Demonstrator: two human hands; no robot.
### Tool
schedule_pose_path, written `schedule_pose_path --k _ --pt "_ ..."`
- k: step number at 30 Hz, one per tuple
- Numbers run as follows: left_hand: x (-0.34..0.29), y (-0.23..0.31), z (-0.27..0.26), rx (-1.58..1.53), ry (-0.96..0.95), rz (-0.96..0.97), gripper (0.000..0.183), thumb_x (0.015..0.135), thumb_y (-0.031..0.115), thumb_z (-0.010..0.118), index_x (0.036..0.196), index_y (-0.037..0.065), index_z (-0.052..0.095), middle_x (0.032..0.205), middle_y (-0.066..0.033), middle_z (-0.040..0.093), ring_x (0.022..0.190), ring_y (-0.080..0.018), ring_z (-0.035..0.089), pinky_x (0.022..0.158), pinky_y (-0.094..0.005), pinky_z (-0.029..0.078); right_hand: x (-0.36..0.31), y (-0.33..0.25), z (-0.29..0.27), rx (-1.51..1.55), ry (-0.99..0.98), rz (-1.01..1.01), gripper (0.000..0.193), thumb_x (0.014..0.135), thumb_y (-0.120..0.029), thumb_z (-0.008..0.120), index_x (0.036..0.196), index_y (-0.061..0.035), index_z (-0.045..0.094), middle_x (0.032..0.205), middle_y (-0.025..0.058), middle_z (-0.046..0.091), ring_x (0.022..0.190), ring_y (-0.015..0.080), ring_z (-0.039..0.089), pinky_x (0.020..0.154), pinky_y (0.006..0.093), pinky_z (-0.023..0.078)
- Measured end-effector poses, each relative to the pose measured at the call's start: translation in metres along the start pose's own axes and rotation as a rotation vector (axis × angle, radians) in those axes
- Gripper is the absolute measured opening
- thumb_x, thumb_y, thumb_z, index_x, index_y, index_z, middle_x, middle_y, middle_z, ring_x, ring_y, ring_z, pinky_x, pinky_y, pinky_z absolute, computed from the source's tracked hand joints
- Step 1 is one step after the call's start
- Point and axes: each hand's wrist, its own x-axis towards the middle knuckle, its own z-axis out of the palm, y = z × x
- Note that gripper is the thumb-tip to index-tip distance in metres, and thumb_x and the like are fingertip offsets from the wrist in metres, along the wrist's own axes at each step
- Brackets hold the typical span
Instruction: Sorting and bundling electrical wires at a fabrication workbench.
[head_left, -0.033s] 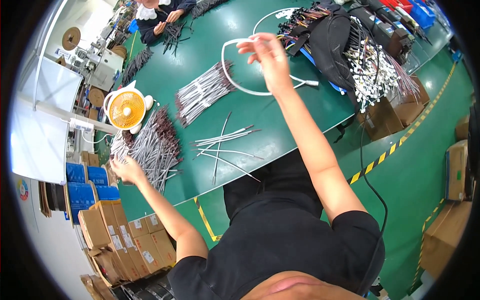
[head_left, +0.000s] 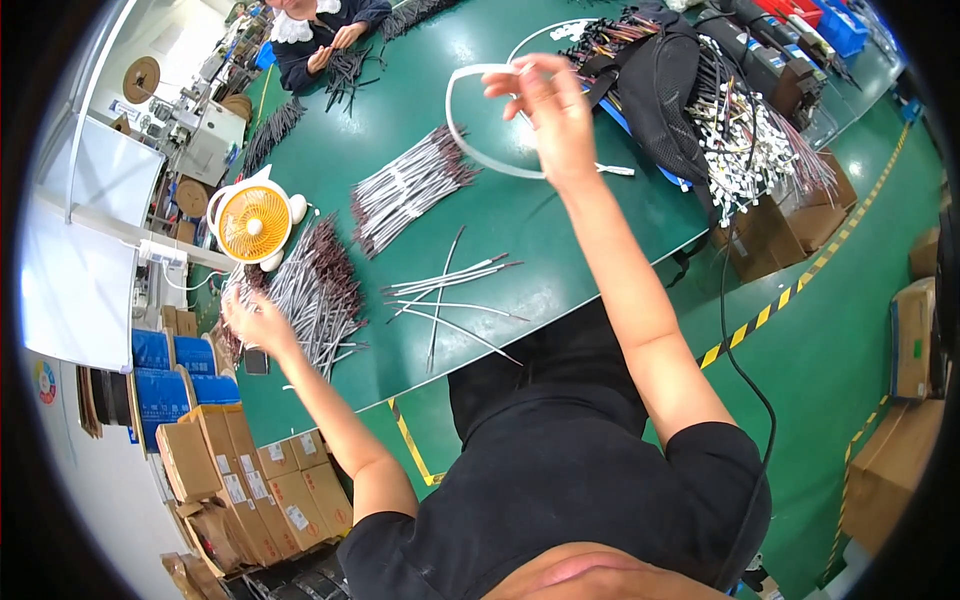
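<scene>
My right hand is raised above the table's right half, its fingers and thumb pinching a white cable. The cable bends round in a loop to the left of the hand, passes behind my wrist and shows a pale end on the right. My left hand hovers over the left edge of a heap of grey wires with dark brown ends; its fingers are spread, and I see nothing held in them. Between my arms lie several loose grey wires, some crossing. Beyond them rests a bundle of similar wires, bound across its middle.
An orange and white fan stands behind the heap. At the right are a black bag and a mass of wires with white connectors. Across the green table, a co-worker's hands handle dark wires. Cartons stand at lower left.
My right hand has moved slightly up and to the right, and the cable loop has shifted with it. My left hand has risen a little, its fingers spreading.
</scene>
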Motion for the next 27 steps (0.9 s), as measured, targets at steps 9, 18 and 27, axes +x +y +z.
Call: schedule_pose_path --k 9,18,27 --pt "-0.056 0.384 0.064 -1.060 -0.786 1.094 0.079 0.093 0.026 0.078 0.159 0.006 0.039 0.163 -0.0242 0.042 0.150 -0.0423 0.041 0.123 -0.0508 0.035 0.033 -0.167 -0.032 -0.217 0.179 -0.586 0.024 0.111 -0.024 0.057 0.130 -0.0084 0.057 0.125 0.0271 0.071 0.104 0.0315 0.074 0.065 0.0281 0.054" --pt "-0.058 0.425 0.091 -1.255 -1.038 1.138 0.022 0.095 0.023 0.074 0.112 0.009 0.078 0.104 -0.0084 0.070 0.103 -0.0292 0.061 0.096 -0.0424 0.051 -0.053 -0.303 -0.093 -0.795 0.640 -0.915 0.029 0.109 -0.023 0.060 0.126 -0.0011 0.052 0.123 0.0288 0.071 0.099 0.0312 0.075 0.057 0.0231 0.052" --pt "-0.056 0.400 0.073 -1.364 -0.824 0.988 0.018 0.096 0.022 0.074 0.106 0.008 0.078 0.107 -0.0062 0.069 0.110 -0.0257 0.062 0.096 -0.0396 0.051 -0.097 -0.335 -0.142 -0.935 1.377 -1.065 0.028 0.104 -0.021 0.067 0.116 0.0027 0.058 0.096 0.0121 0.070 0.080 0.0193 0.067 0.057 0.0266 0.047"
